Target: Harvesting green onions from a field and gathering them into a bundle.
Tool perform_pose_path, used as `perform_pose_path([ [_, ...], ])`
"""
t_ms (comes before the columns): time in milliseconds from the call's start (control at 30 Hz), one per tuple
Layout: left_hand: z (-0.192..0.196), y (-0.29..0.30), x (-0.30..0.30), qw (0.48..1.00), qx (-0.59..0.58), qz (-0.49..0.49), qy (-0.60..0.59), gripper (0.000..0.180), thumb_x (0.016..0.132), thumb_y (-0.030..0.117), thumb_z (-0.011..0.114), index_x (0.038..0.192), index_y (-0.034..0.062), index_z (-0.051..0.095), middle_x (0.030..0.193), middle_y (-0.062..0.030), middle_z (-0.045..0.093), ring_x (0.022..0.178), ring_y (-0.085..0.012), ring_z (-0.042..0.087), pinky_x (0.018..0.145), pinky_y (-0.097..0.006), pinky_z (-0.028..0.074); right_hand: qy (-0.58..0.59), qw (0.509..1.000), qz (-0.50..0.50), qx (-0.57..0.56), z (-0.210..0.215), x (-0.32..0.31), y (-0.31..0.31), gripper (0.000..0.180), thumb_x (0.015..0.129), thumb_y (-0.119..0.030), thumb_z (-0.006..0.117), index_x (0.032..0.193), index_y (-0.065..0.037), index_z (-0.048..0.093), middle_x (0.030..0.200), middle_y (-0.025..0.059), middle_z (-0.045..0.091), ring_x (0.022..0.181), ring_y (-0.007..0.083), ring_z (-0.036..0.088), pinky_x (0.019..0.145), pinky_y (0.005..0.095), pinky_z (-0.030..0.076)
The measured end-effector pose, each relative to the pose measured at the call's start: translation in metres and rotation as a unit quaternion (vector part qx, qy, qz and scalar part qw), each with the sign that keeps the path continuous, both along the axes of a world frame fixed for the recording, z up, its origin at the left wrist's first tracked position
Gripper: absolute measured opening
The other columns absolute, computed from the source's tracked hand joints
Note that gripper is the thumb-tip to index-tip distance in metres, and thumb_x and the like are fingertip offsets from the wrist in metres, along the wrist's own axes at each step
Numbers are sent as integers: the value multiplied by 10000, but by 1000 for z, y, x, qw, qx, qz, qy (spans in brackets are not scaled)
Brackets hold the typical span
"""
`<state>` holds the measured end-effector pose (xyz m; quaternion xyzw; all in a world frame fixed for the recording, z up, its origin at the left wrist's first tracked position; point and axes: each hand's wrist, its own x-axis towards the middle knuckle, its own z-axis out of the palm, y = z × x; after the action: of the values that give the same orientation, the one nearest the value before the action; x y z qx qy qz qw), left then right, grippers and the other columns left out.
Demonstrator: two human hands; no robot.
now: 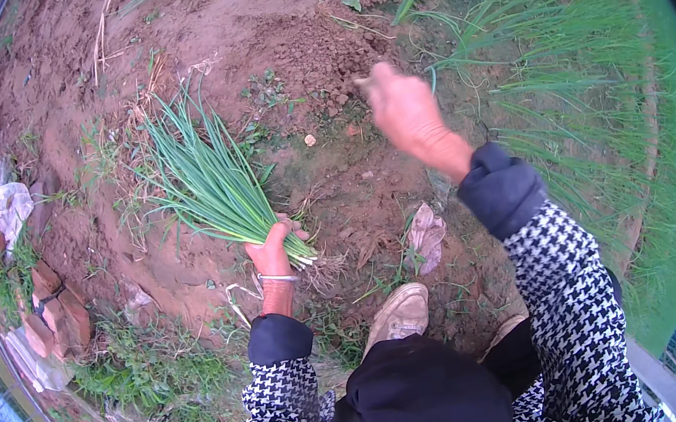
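Note:
A bunch of green onions (212,177) lies slantwise across my left hand (273,242), which is closed around the pale lower stems. Their long green leaves fan toward the upper left over the soil, and stringy roots (325,269) hang by my fingers. My right hand (406,111) is over loose, crumbly soil (326,66), left of the growing onion plants (557,51). Its fingers are blurred and partly turned from view, so whether they hold anything is unclear. A silvery bangle (280,278) circles my left wrist.
A light-coloured shoe (400,314) stands on the soil below, with a dry, pale pinkish scrap (426,237) just above it. At the left are broken bricks (62,310) and crumpled clear plastic (9,205). Weeds (152,366) grow at the lower left.

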<state>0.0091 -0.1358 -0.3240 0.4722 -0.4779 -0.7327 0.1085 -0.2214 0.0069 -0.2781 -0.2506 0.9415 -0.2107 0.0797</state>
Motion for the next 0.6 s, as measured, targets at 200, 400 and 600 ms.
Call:
perform_pose_path([
  [200, -4, 0, -1, 1000, -1, 2, 24, 210, 699, 55, 544, 877, -54, 528, 683, -132, 576, 521, -225, 591, 470, -313, 505, -10, 999, 36, 23, 61, -25, 6, 223, 869, -184, 469, 856, 33, 520, 669, 226, 601, 653, 358, 627, 592, 460, 505],
  [400, -8, 1, 1, 1000, 16, -12, 20, 210, 702, 68, 549, 884, -36, 532, 684, -131, 577, 523, -224, 591, 456, -316, 505, -62, 996, 63, 5, 92, 14, -10, 162, 834, -139, 496, 849, 19, 529, 685, 230, 608, 675, 369, 629, 604, 455, 514],
  [600, 0, -1, 3, 1000, 14, -5, 5, 205, 704, 38, 550, 884, -54, 521, 695, -132, 573, 533, -223, 586, 477, -313, 513, -58, 984, 155, 61, 61, 54, -45, 125, 735, -53, 539, 824, 32, 516, 712, 204, 631, 668, 322, 652, 593, 404, 526],
])
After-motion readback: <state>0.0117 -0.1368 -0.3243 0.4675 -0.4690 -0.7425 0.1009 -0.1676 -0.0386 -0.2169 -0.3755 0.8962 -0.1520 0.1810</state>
